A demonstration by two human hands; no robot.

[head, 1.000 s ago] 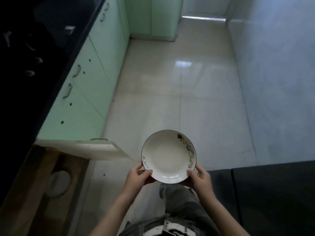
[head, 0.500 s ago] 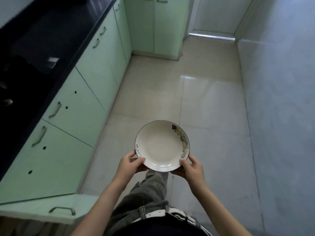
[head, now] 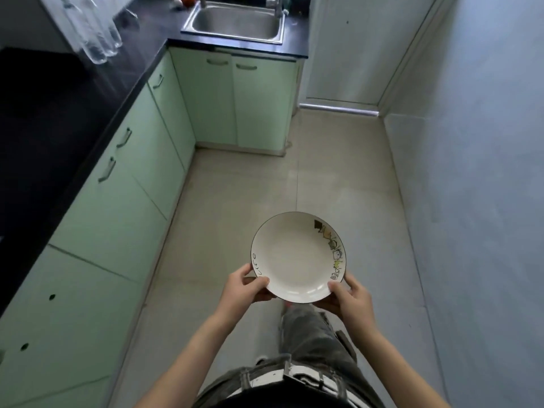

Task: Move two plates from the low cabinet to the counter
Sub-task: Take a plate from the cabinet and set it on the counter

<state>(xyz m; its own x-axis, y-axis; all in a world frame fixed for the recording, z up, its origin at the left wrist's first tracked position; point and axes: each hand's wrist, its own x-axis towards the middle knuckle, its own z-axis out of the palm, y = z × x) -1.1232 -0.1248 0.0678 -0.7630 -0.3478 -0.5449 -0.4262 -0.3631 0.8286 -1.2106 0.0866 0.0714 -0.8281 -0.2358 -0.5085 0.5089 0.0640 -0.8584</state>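
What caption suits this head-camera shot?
Both hands, left and right, carry a white plate above the kitchen floor.

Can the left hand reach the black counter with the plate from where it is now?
Probably yes. The left hand grips the plate together with the right hand over open floor, and nothing visible stands between them and the counter on the left.

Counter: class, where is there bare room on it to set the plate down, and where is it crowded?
The black counter looks bare along its front edge above the green cabinets, between the hanging glasses and the frame's left edge. Crowded: the corner below the glasses and around the sink.
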